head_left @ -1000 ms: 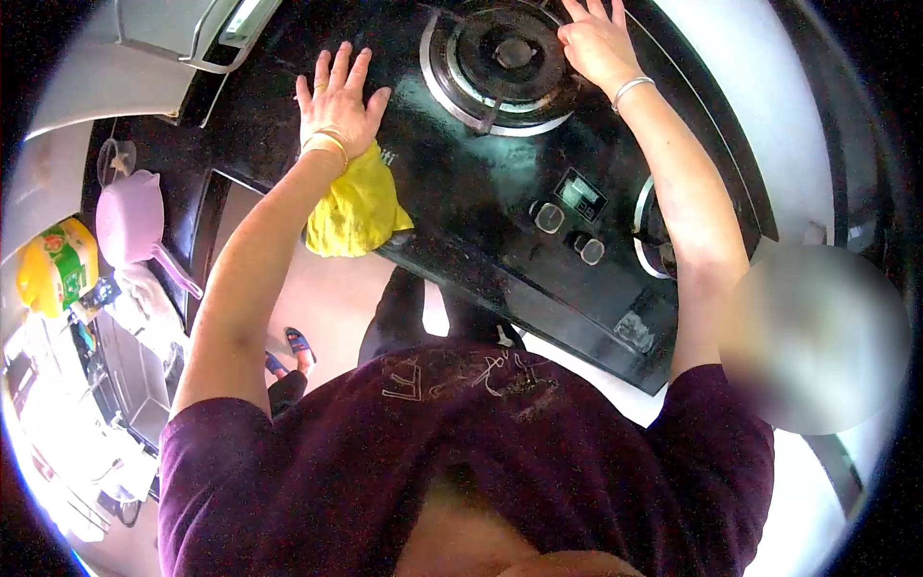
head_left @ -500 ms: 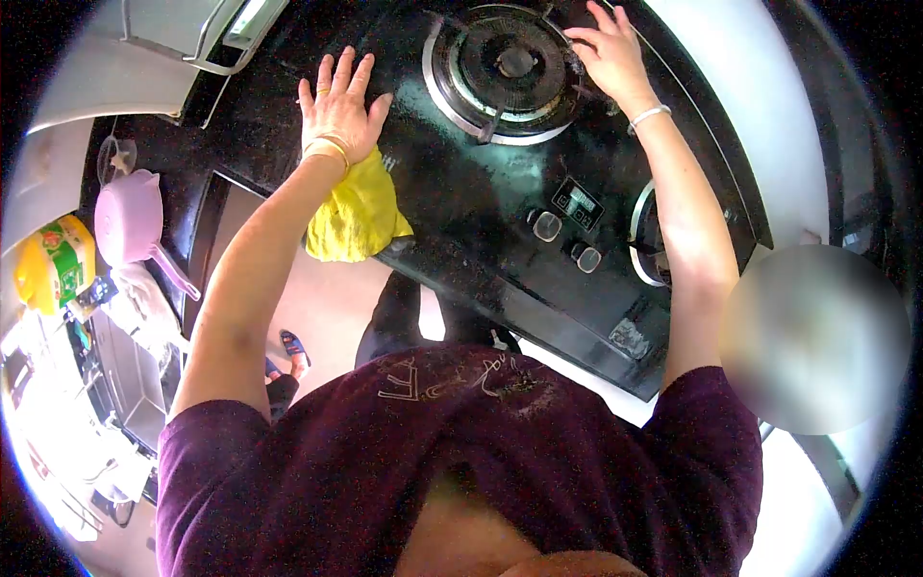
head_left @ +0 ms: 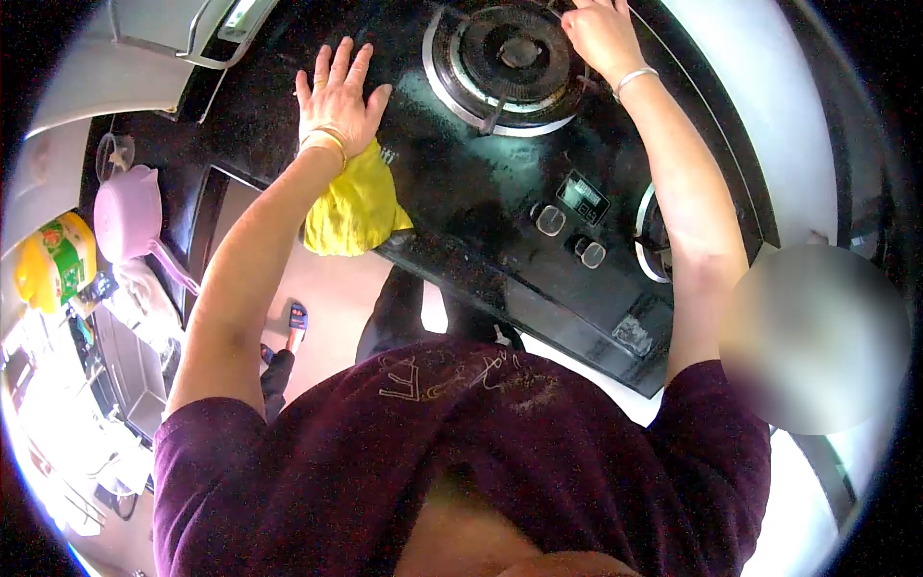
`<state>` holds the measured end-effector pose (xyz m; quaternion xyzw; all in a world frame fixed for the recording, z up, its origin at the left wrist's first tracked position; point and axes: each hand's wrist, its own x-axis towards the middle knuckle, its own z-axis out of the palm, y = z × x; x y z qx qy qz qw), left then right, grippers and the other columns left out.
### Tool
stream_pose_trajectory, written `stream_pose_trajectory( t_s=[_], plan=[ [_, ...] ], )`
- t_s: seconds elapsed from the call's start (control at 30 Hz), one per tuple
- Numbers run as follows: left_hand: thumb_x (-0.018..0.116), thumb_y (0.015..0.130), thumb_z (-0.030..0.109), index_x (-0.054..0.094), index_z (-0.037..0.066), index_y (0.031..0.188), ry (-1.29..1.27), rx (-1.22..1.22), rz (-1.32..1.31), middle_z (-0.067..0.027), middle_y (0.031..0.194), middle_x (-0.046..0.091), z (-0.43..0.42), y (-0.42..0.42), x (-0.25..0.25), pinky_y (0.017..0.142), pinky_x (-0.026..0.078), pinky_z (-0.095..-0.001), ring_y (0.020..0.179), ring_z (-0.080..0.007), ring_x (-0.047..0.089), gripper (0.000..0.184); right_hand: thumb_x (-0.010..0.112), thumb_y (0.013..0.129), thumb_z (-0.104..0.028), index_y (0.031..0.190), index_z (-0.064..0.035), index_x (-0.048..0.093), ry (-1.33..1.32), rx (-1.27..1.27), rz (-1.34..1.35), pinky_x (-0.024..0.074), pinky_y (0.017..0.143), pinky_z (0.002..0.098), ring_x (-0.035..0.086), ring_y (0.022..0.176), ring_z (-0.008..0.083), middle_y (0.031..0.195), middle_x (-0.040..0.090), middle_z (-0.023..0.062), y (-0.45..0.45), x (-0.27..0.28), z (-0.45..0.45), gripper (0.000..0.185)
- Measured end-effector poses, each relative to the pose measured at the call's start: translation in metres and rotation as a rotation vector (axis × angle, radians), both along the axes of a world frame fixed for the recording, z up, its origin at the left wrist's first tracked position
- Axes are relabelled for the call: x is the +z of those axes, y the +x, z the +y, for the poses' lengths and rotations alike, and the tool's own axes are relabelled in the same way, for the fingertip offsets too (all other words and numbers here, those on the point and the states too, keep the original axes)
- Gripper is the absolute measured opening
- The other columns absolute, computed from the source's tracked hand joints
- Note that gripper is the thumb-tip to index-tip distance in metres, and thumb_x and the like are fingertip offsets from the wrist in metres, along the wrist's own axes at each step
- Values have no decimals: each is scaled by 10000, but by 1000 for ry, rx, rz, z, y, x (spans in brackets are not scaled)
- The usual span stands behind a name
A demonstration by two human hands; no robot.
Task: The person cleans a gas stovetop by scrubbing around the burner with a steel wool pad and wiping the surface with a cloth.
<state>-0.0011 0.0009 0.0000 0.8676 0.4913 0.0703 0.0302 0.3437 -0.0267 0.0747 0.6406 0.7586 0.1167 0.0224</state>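
Observation:
My left hand [head_left: 340, 106] lies flat with spread fingers on the black stove top [head_left: 452, 207]. Under its wrist a yellow cloth [head_left: 356, 207] hangs over the front edge of the stove. My right hand [head_left: 601, 37] is at the far right side of the large burner [head_left: 519, 53], its fingers bent and partly cut off by the top of the view; what they hold, if anything, is hidden. Two knobs [head_left: 550, 220] and a small display panel [head_left: 583, 198] sit nearer the front edge. My right forearm partly covers a second burner [head_left: 654, 234].
A pink pot [head_left: 129, 215] stands on the left counter, near a clear container [head_left: 116, 154] and a yellow-green package [head_left: 56, 262]. Below it is a sink [head_left: 130, 361]. Another person's foot [head_left: 297, 322] in a slipper shows on the floor.
My right hand moved away from the burner's edge, then back up, and its fingers are now more bent. My left hand stays in place. The other person's feet have shifted.

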Motion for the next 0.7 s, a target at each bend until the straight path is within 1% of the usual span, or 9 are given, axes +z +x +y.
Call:
stream_pose_trajectory(
  t_s=[0.07, 0.13, 0.27, 0.33, 0.4, 0.53, 0.6, 0.63, 0.7],
  plan=[
    [468, 922, 479, 318, 225, 1483, -7, 5, 6, -50, 1572, 244, 0, 1, 0, 1161, 129, -543, 1457, -291, 173, 634, 576, 824, -153, 775, -39, 730, -7, -2, -27, 220, 1129, 571, 341, 1354, 391, 1298, 570, 154, -1, -4, 2, 198],
    [471, 922, 477, 318, 223, 1482, -11, 10, 11, -52, 1572, 243, 1, 1, 1, 1161, 129, -544, 1456, -292, 175, 634, 568, 836, -155, 792, -31, 729, -22, -66, 52, 221, 1122, 587, 338, 1355, 395, 1318, 554, 155, 0, -8, -2, 207],
    [476, 919, 475, 315, 220, 1486, -18, 12, 6, -50, 1575, 237, 0, 1, 1, 1162, 124, -544, 1458, -292, 171, 642, 564, 855, -165, 830, -25, 728, -180, -143, 125, 245, 1095, 618, 298, 1373, 417, 1379, 502, 174, 7, -4, -21, 217],
    [477, 918, 474, 314, 220, 1487, -23, 16, 7, -49, 1576, 234, 0, 1, 1, 1163, 122, -544, 1459, -292, 170, 644, 566, 862, -170, 835, -24, 730, -144, -140, 137, 237, 1098, 614, 283, 1380, 423, 1392, 490, 180, 6, -9, -15, 221],
    [477, 918, 474, 311, 221, 1490, -22, 11, 20, -48, 1577, 233, 0, 1, 3, 1163, 119, -546, 1459, -297, 169, 646, 568, 854, -165, 847, -30, 735, -31, -113, 41, 225, 1106, 608, 294, 1377, 414, 1383, 500, 176, 0, -15, 2, 216],
    [472, 918, 481, 311, 215, 1490, -31, 10, 0, -60, 1574, 238, -1, 1, 3, 1160, 120, -552, 1456, -309, 174, 651, 575, 808, -140, 864, -38, 746, 2, -124, -6, 230, 1119, 578, 338, 1359, 380, 1341, 539, 160, -14, -10, 7, 208],
    [468, 919, 483, 310, 210, 1490, -14, 9, -9, -63, 1573, 239, 2, 1, 2, 1159, 122, -554, 1456, -310, 175, 653, 607, 898, -289, 1070, -223, 734, -187, -190, -142, 184, 1129, 605, 210, 1440, 335, 1496, 397, 47, 8, -20, -2, 224],
    [467, 919, 482, 308, 209, 1491, -27, 9, -1, -65, 1573, 239, 1, 1, 2, 1158, 124, -555, 1455, -310, 176, 653, 620, 882, -271, 1062, -204, 732, -158, -218, 63, 181, 1117, 630, 223, 1434, 339, 1481, 413, 56, 11, -21, -9, 223],
    [468, 920, 481, 304, 212, 1493, -39, 8, 8, -67, 1573, 239, 0, 0, 3, 1155, 130, -557, 1456, -308, 176, 653, 642, 859, -243, 1046, -164, 729, -92, -164, 145, 216, 1125, 592, 259, 1415, 344, 1463, 433, 55, 18, -18, -20, 221]
  ],
)
